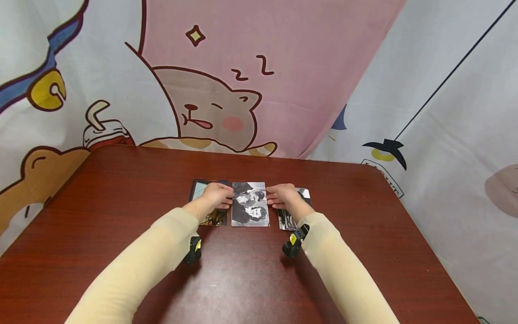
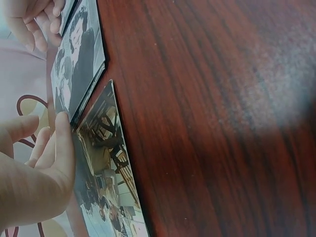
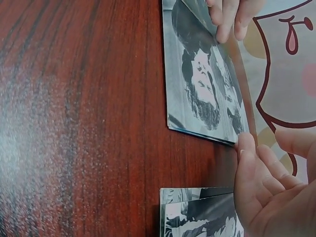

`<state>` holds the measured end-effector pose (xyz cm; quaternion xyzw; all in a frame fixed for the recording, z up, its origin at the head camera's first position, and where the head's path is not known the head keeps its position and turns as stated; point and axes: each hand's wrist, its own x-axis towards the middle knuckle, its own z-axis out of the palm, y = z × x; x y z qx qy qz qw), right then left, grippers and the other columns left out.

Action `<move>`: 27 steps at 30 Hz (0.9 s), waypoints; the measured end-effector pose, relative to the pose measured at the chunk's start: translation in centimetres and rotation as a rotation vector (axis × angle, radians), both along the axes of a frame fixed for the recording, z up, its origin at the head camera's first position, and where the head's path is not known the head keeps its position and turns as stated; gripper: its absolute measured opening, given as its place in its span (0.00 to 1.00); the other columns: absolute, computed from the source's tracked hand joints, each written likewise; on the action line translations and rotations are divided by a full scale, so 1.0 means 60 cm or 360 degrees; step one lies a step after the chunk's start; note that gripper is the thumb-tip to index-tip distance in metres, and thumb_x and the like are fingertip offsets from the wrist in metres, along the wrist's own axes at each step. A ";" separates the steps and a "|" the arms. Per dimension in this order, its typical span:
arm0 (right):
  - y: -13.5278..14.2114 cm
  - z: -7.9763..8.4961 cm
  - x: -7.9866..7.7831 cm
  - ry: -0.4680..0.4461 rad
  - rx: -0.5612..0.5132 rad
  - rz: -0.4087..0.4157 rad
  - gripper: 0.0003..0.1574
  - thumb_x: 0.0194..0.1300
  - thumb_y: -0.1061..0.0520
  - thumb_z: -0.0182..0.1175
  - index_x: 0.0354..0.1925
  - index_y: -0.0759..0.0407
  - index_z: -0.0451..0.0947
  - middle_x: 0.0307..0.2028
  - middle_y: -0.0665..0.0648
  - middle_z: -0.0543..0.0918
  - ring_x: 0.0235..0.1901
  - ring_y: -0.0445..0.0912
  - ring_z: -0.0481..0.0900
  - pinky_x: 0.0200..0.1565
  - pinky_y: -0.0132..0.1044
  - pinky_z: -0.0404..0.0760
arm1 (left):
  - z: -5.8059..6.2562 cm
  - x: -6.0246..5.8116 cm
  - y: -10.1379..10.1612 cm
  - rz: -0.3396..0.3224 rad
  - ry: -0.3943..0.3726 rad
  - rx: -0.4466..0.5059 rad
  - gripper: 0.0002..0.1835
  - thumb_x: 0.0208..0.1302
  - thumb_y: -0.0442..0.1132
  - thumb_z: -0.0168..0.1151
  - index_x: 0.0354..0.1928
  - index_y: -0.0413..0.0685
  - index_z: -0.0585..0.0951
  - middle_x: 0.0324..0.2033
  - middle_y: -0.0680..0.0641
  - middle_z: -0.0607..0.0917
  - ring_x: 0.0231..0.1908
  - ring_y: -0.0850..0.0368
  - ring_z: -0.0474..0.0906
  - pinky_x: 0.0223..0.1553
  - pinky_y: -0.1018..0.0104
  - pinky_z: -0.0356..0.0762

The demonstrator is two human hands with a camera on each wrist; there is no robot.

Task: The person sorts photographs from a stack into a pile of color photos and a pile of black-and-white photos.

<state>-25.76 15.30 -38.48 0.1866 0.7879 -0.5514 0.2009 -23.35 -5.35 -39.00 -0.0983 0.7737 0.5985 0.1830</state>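
Touching opposite edges of the middle photo stack [image 1: 250, 204] with fairly straight fingers [image 2: 64, 143], the left hand [image 1: 215, 195] and right hand [image 1: 284, 196] flank it where it lies flat on the desk [image 1: 243, 274], between a colour photo [image 1: 220, 218] and a black-and-white photo pile [image 1: 286, 220].

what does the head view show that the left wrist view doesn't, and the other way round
Only the head view: the cream sleeves, the black wrist devices and the sleeping cartoon face on the backdrop.

Only the left wrist view, clearly: layered edges beneath the middle black-and-white photo.

Both: the left hand, the right hand, that photo, the colour photo beside it, the table and some of the backdrop.
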 end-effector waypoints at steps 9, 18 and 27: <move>-0.002 0.005 0.002 0.0039 -0.0022 -0.0017 0.21 0.62 0.55 0.59 0.52 0.62 0.74 0.34 0.55 0.84 0.22 0.38 0.78 0.25 0.26 0.79 | -0.001 -0.001 0.001 0.0099 0.0059 -0.0028 0.17 0.62 0.32 0.53 0.53 0.33 0.75 0.53 0.34 0.78 0.47 0.46 0.80 0.47 0.60 0.83; -0.009 -0.002 0.003 0.0072 -0.0028 -0.0035 0.19 0.57 0.60 0.64 0.47 0.63 0.75 0.24 0.47 0.75 0.24 0.39 0.74 0.27 0.26 0.79 | -0.005 -0.003 0.011 0.0164 0.0035 0.0119 0.21 0.61 0.29 0.53 0.57 0.31 0.71 0.53 0.30 0.76 0.51 0.42 0.78 0.49 0.59 0.82; -0.018 -0.008 -0.003 0.0089 -0.0074 -0.0003 0.12 0.58 0.56 0.64 0.39 0.61 0.76 0.20 0.47 0.71 0.21 0.38 0.69 0.24 0.25 0.78 | -0.006 -0.006 0.012 0.0158 0.0037 0.0074 0.21 0.62 0.36 0.58 0.55 0.34 0.72 0.48 0.40 0.75 0.38 0.56 0.72 0.36 0.73 0.82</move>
